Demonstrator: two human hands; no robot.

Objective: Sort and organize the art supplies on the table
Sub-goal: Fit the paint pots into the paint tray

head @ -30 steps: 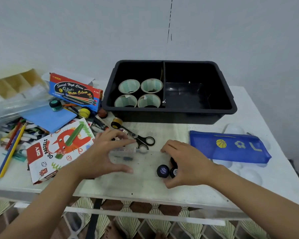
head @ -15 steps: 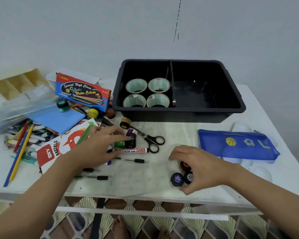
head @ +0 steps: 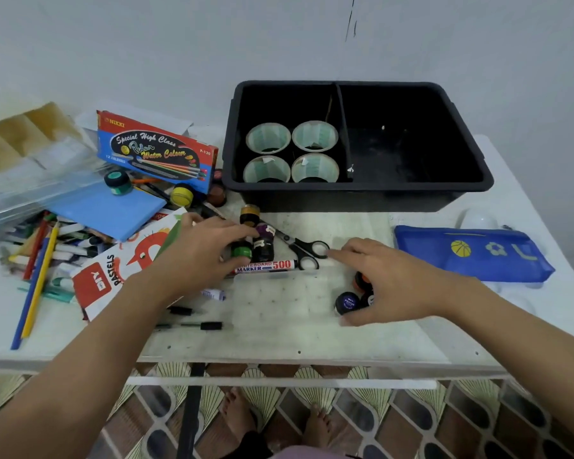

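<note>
Hands on paint jars at a cluttered white table (head: 524,193).

The left hand (head: 206,251) curls its fingers over a green-lidded jar (head: 241,252), thumb below, pinching it just beside 2 dark jars (head: 263,243) and just behind a whiteboard marker (head: 265,266). The right hand (head: 391,283) cups 3 small jars (head: 347,302), thumb on the near side and fingers bent over them, seemingly clamped, though the hand hides most of the cluster. Its forefinger ends just beside the handles of the black scissors (head: 307,251). A clear plastic case (head: 279,303) lies between the wrists. Behind stands a black bin (head: 411,190) with 4 tape rolls (head: 268,138) in its left compartment. A blue pouch (head: 471,256) lies to the right and a pastels box (head: 113,276) to the left.
</note>
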